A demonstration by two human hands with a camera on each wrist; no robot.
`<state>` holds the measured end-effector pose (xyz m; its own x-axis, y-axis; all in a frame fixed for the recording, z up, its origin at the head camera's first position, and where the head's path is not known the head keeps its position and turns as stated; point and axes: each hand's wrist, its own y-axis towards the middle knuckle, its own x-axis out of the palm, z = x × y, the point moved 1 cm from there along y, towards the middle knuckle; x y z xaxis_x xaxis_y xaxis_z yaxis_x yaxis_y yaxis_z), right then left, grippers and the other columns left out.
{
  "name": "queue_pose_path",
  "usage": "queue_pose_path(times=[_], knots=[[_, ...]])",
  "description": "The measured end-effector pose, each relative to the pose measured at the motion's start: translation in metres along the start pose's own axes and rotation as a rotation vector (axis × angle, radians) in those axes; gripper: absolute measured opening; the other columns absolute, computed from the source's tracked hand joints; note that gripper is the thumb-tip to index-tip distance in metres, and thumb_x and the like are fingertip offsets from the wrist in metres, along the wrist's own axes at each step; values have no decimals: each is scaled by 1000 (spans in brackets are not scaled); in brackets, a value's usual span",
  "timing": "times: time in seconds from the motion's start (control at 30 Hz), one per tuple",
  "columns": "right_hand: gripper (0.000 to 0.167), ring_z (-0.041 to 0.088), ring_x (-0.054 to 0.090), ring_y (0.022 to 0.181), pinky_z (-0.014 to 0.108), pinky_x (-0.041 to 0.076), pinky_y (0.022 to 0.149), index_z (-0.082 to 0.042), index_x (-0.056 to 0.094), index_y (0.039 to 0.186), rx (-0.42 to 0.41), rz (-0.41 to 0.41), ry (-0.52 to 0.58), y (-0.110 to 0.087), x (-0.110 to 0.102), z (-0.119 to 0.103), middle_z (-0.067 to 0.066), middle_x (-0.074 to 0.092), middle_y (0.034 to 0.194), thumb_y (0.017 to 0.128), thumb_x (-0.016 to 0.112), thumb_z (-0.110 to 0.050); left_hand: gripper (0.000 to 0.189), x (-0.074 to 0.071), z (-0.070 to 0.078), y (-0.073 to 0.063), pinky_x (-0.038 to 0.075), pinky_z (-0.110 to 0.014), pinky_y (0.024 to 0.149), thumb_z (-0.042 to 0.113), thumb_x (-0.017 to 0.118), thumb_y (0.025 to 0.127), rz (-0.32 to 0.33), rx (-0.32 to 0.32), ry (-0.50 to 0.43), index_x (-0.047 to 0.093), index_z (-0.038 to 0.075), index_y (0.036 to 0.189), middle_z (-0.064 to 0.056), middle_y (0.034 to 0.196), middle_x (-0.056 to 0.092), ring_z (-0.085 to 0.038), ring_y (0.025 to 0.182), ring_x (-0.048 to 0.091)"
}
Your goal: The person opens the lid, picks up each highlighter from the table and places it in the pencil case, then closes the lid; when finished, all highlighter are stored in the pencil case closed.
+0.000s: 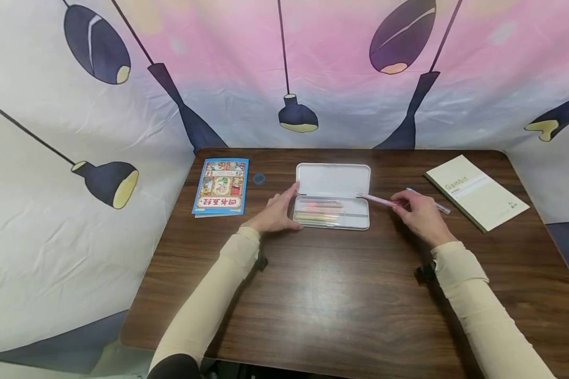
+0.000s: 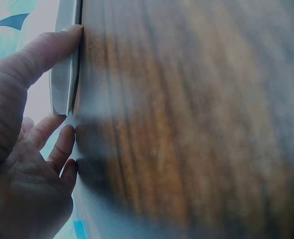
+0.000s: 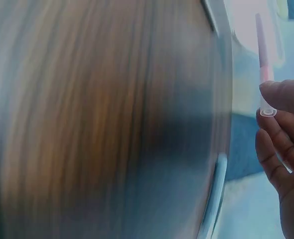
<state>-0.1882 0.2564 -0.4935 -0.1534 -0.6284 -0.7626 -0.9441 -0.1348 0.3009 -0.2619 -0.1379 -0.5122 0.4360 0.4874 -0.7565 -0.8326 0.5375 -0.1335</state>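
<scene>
An opened white pencil case [image 1: 332, 179] lies on the table with its lid folded back. Several coloured pens [image 1: 319, 211] lie in its left section. My left hand [image 1: 276, 211] touches the case's left end with spread fingers; its thumb [image 2: 62, 42] rests along the front wall. Between thumb and fingers, my right hand [image 1: 421, 215] pinches a pink pen [image 1: 379, 200], whose far end reaches the case's right edge. That pen's clear rear end shows in the right wrist view. Beside and partly behind the right hand, a pale blue pen [image 1: 442, 209] lies on the table.
Left of the case lie a blue-bordered booklet [image 1: 221, 185] and a small blue ring [image 1: 259, 179]. A pale green notebook [image 1: 476, 192] lies at an angle on the right. A printed cloth hangs behind the brown table [image 1: 336, 295].
</scene>
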Motion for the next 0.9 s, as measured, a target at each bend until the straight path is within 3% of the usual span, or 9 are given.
queue_pose_path(times=[0.33, 0.57, 0.9], knots=[[15, 34, 65, 94, 52, 51, 86, 0, 74, 112, -32, -173, 77, 32, 48, -40, 19, 74, 109, 97, 73, -3, 129, 0, 0, 0, 27, -50, 122, 35, 95, 78, -6, -11, 14, 7, 23, 172, -4, 163, 45, -27, 132, 43], [17, 36, 70, 103, 54, 54, 93, 2, 75, 112, -119, -247, 73, 48, 78, -61, 19, 76, 110, 95, 75, -2, 130, 0, -1, -1, 26, -49, 122, 34, 95, 78, -2, -11, 19, 7, 23, 172, -4, 161, 47, -27, 132, 44], [17, 36, 70, 103, 54, 54, 94, 2, 75, 111, -125, -274, 54, 53, 87, -70, 19, 76, 107, 93, 74, 0, 130, 0, 1, -2, 27, -48, 122, 34, 95, 78, 4, -3, 36, 6, 22, 172, -3, 158, 49, -25, 131, 45]])
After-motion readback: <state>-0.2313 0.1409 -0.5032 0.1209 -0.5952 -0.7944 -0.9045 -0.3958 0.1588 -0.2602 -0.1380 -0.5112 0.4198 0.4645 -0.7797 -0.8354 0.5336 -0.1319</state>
